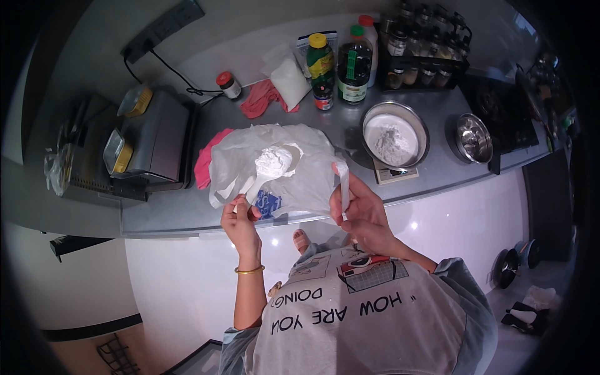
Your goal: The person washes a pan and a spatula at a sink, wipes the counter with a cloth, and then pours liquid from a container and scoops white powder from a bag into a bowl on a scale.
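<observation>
My left hand point(241, 220) grips the handle of a white scoop point(257, 185) heaped with white powder point(273, 160). The scoop is over a translucent white plastic bag point(309, 159) on the counter, beside a pale round opening whose rim is dusted with powder. Blue print shows through the bag near my left fingers. With my right hand point(360, 208) I pinch a strip of the bag, probably its handle point(343, 185), on the right side. Right of the bag, a steel bowl point(423, 140) holding more white powder rests on a digital kitchen scale point(397, 175).
A small steel bowl point(487, 152) stands near the black cooktop point(497, 112). Behind are sauce bottles point(354, 70), a spice rack point(422, 63), a bag of white grains point(289, 83), and a red-lidded jar point(228, 85). A countertop appliance point(159, 136) bearing foil trays point(117, 152) stands left.
</observation>
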Action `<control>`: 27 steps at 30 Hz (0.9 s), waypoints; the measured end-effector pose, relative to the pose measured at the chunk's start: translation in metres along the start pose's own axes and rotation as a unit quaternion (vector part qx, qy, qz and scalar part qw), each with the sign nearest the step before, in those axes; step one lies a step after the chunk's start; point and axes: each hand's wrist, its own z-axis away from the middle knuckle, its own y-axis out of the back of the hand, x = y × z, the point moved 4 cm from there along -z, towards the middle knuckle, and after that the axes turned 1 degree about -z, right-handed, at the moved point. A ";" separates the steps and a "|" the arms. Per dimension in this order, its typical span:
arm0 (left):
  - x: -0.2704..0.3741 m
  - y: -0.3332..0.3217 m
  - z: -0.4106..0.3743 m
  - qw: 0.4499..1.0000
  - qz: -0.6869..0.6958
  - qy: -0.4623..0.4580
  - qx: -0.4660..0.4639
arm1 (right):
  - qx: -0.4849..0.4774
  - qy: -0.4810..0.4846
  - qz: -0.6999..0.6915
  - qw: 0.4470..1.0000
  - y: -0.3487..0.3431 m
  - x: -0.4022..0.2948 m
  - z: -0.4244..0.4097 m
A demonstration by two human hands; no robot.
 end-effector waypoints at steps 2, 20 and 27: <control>0.007 -0.004 0.003 1.000 0.002 -0.005 0.009 | -0.001 0.002 -0.003 1.000 0.001 0.000 0.000; 0.078 -0.052 0.002 0.994 0.025 -0.068 -0.083 | 0.022 -0.014 0.023 0.999 0.009 -0.004 0.002; 0.079 -0.114 -0.017 0.987 0.032 -0.034 -0.155 | -0.004 -0.029 -0.014 0.999 0.014 -0.006 0.004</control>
